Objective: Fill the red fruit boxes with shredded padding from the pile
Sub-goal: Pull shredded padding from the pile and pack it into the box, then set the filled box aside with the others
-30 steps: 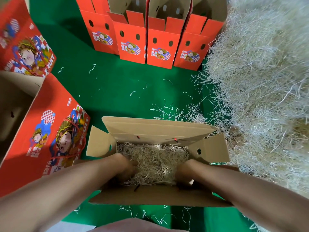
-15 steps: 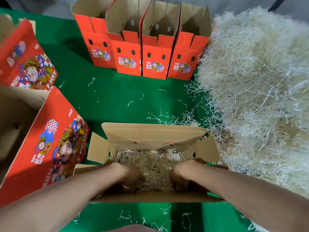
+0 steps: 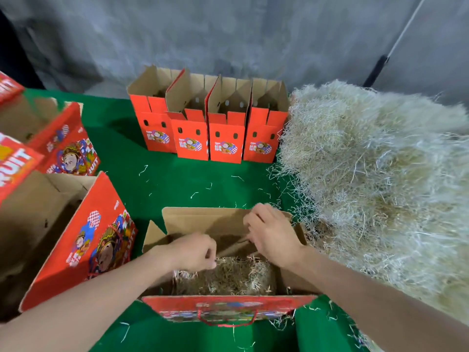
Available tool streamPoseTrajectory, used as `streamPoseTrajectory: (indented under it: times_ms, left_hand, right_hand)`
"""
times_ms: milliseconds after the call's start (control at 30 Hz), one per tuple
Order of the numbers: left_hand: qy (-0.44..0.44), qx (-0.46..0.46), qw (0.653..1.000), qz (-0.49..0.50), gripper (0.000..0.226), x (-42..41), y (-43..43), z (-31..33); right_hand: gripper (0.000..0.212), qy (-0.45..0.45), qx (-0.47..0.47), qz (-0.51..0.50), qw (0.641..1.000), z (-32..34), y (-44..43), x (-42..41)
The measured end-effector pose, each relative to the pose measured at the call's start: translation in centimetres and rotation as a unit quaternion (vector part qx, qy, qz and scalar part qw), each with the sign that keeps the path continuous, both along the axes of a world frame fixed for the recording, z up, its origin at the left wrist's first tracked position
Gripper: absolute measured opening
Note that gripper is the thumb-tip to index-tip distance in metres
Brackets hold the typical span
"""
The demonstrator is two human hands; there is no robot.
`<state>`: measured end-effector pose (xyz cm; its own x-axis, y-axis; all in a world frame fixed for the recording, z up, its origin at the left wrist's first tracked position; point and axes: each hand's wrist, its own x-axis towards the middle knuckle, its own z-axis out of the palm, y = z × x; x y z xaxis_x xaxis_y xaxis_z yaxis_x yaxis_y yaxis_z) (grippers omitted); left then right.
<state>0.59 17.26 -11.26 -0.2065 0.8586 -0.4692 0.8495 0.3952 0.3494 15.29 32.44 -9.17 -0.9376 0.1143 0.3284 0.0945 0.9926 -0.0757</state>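
An open red fruit box (image 3: 228, 307) stands in front of me, brown inside, with its flaps up. A layer of shredded padding (image 3: 228, 278) lies in its bottom. My left hand (image 3: 195, 250) hovers over the box's left half, fingers curled with the tips together just above the padding; whether they pinch strands is unclear. My right hand (image 3: 269, 235) is over the far right corner, its fingers curled on the far flap (image 3: 203, 221). The big pale pile of padding (image 3: 368, 186) fills the right side, touching the box's right end.
Four upright open red boxes (image 3: 210, 138) stand in a row at the back, against the pile. Larger open red boxes (image 3: 83, 240) (image 3: 68, 148) crowd the left. Loose strands are scattered on the green table cover (image 3: 177, 181). A grey wall lies behind.
Both hands have come up out of the padding they were pressing down. The right hand moved to the far flap, and my view tilted up toward the wall.
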Motion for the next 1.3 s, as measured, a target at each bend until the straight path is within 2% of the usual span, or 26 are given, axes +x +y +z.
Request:
streamPoseTrajectory:
  times_ms: [33,67,100,133,200,267,400,500,533,567,600,667,767,833,867,933,1033,1100,1133,1167,1233,1267,1300]
  left_hand:
    - [-0.003,0.015,1.000,0.000,0.018,0.2,-0.2,0.5]
    - [-0.009,0.026,1.000,0.001,0.018,0.5,-0.3,1.0]
    - [-0.016,0.036,0.999,0.000,0.018,0.8,-0.4,1.4]
    - [-0.019,0.044,0.999,-0.001,0.019,1.0,-0.6,1.8]
    - [-0.019,0.049,0.999,-0.004,0.019,1.4,-0.8,2.6]
    - [-0.019,0.049,0.999,-0.002,0.023,1.6,-1.1,3.5]
    - [0.009,0.067,0.996,0.055,0.033,0.8,-1.8,5.7]
    - [0.093,0.133,0.977,0.142,0.022,-0.4,-2.1,6.4]
    - [0.133,0.148,0.964,0.174,0.022,-0.7,-2.2,6.4]
    - [0.147,0.150,0.956,0.205,0.033,-0.9,-2.2,6.2]
    - [0.126,0.152,0.952,0.235,0.046,-0.9,-2.3,6.0]
    - [0.028,0.166,0.942,0.291,0.065,-0.9,-2.2,5.3]
    - [-0.097,0.210,0.903,0.363,0.064,-0.2,-2.0,4.4]
    - [-0.129,0.229,0.888,0.378,0.060,0.3,-1.7,4.1]
    - [-0.119,0.229,0.892,0.372,0.057,0.5,-1.5,3.9]
    - [-0.089,0.224,0.902,0.359,0.044,0.4,-1.1,3.7]
    - [-0.103,0.231,0.907,0.336,0.015,0.3,-0.6,4.1]
    - [-0.105,0.231,0.911,0.326,0.016,0.1,-0.4,4.0]
    - [-0.111,0.231,0.912,0.320,0.021,-0.1,-0.3,3.9]
    - [-0.118,0.234,0.913,0.314,0.026,-0.3,-0.2,3.8]
    - [-0.141,0.242,0.912,0.300,0.033,-0.8,0.2,4.0]
    - [-0.166,0.245,0.908,0.296,0.036,-1.1,0.6,4.2]
    - [-0.195,0.245,0.902,0.297,0.039,-1.6,1.3,4.5]
  right_hand:
    - [0.032,0.047,0.022,-0.020,0.998,0.2,0.3,-0.1]
    - [0.041,0.047,0.040,-0.047,0.997,0.4,0.7,-0.4]
    - [0.048,0.005,0.042,-0.074,0.996,0.8,1.0,-0.6]
    - [0.048,-0.054,0.031,-0.098,0.993,1.1,1.4,-0.9]
    - [0.028,-0.162,0.007,-0.136,0.977,1.6,2.1,-1.6]
    - [0.021,-0.198,0.006,-0.152,0.968,2.2,2.4,-2.5]
    - [0.019,-0.162,-0.032,-0.196,0.967,2.9,2.6,-3.7]
    - [0.015,-0.129,-0.141,-0.252,0.949,2.9,2.7,-4.1]
    - [0.016,-0.116,-0.181,-0.264,0.940,2.8,2.6,-4.2]
    - [0.019,-0.110,-0.220,-0.266,0.932,2.7,2.5,-4.4]
    - [0.022,-0.112,-0.254,-0.259,0.925,2.6,2.4,-4.5]
    - [0.037,-0.141,-0.305,-0.239,0.911,2.4,2.1,-4.5]
    - [0.075,-0.160,-0.346,-0.228,0.896,1.9,1.6,-3.6]
    - [0.092,-0.117,-0.307,-0.211,0.921,1.4,0.9,-2.7]
    - [0.092,-0.105,-0.272,-0.183,0.939,1.1,0.4,-2.3]
    - [0.085,-0.148,-0.206,-0.119,0.960,0.9,-0.6,-1.8]
    - [0.095,-0.245,-0.162,-0.103,0.950,0.6,-1.1,-1.6]
    - [0.103,-0.289,-0.159,-0.093,0.939,0.7,-1.0,-1.8]
    - [0.102,-0.309,-0.157,-0.088,0.934,0.6,-0.8,-2.0]
    - [0.091,-0.324,-0.149,-0.088,0.930,0.6,-0.8,-2.2]
    - [0.049,-0.306,-0.141,-0.113,0.935,0.6,-0.6,-2.7]
    - [0.032,-0.281,-0.137,-0.138,0.940,0.7,-0.4,-3.0]
    - [0.024,-0.262,-0.132,-0.166,0.942,0.8,0.1,-3.4]
